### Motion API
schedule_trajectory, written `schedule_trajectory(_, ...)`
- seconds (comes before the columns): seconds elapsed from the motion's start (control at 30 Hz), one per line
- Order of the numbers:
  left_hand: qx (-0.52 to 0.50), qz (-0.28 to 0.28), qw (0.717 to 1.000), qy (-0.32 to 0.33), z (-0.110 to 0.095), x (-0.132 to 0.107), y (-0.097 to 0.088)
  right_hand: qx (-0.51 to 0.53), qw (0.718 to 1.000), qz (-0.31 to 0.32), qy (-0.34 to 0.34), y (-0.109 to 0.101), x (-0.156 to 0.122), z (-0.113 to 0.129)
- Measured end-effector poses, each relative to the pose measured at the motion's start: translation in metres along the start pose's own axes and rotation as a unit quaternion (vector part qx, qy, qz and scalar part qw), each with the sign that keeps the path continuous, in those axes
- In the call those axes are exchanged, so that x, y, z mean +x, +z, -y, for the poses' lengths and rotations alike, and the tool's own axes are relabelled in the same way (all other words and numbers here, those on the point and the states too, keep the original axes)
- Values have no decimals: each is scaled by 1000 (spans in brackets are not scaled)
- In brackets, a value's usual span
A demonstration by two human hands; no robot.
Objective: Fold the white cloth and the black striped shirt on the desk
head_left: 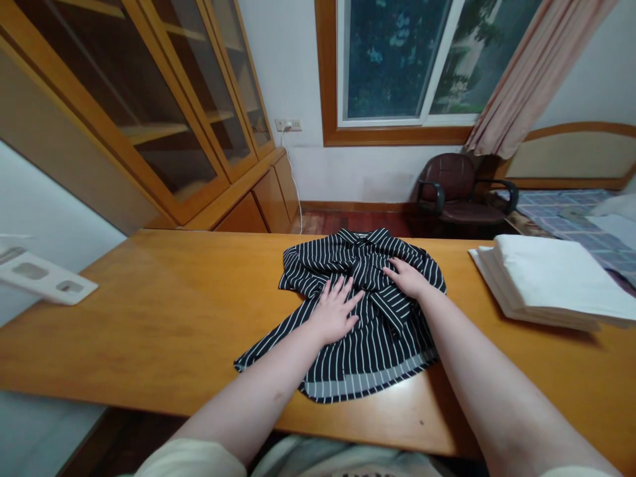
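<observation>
A black shirt with white stripes point(368, 344) lies spread on the wooden table, its collar at the far side and its curved hem towards me. One sleeve reaches out to the near left. Creases and a tie-like strip of the same cloth show around its middle. My left hand point(335, 313) rests flat on the shirt's left middle, fingers spread. On the upper right part lies my right hand point(405, 277), fingers stretched out over the cloth. Neither hand grips the fabric. Some of the right side of the shirt is hidden under my right forearm.
The wooden table point(163, 311) runs wide to both sides. A stack of white folded sheets or boards point(551, 278) stands on its right. At the left edge is a white plastic piece with cutouts point(44, 275). Beyond are a glass-door cabinet point(189, 99), a chair point(454, 189) and a bed point(571, 212).
</observation>
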State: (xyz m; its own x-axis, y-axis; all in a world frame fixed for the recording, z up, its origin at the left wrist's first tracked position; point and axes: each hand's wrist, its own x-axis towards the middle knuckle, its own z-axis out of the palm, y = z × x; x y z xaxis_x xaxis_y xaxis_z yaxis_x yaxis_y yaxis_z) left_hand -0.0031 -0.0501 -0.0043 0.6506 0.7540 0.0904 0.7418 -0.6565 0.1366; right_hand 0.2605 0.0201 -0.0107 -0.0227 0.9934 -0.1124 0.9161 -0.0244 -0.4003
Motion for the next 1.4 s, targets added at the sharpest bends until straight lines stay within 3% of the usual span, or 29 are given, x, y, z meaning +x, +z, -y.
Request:
schedule_trajectory(0.23,-36,69,997,20,-1,-27,-4,36,999,17,-31,-8,14,-17)
schedule_trajectory(0.43,-58,80,995,9,-8,-46,-11,2,997,23,-72,-12,14,-19)
schedule_trajectory(0.53,-63,84,994,4,-11,-53,-12,-45,996,25,-76,-15,2,-5)
schedule_trajectory(0.67,-63,89,994,-7,-16,-63,-10,-89,991,-47,-86,-15,-33,34)
schedule_trajectory(0.73,-62,88,994,-15,-21,-68,-10,-72,992,-8,-107,-10,-51,53)
schedule_trajectory(0.83,-58,87,994,-36,-33,-73,-15,-89,991,95,-31,2,-66,72)
schedule_trajectory(0.93,-56,114,991,-49,-38,-66,-31,-134,985,111,9,14,-64,74)
schedule_trajectory(1.03,-79,142,985,-54,-29,-45,-51,-150,986,55,-41,21,-57,66)
schedule_trajectory(1.13,-94,101,982,-132,-6,-21,-59,-147,986,24,-71,24,-55,60)
schedule_trajectory(1.27,-1,-73,969,-237,24,-6,-37,-143,987,17,-72,24,-57,58)
schedule_trajectory(1.33,20,-86,961,-263,37,-6,-19,-142,987,18,-69,25,-57,57)
schedule_trajectory(1.4,11,-43,962,-270,51,-6,-4,-139,988,16,-68,25,-57,57)
